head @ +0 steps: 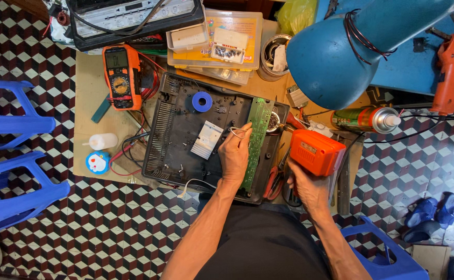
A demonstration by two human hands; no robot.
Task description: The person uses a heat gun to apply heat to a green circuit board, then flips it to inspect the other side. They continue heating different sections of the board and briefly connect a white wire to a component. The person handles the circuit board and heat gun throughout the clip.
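An opened black plastic device case lies on a small board table, with a green circuit board standing along its right side. My left hand rests over the case and pinches a thin loop of solder wire beside the green board. An orange soldering gun is gripped in my right hand, its tip pointing left toward the board. A blue solder spool and a white heat sink sit inside the case.
An orange multimeter, a parts box, a spray can and a small white bottle surround the case. A blue lamp shade hangs overhead at right. Blue plastic stools stand on the checkered floor at left.
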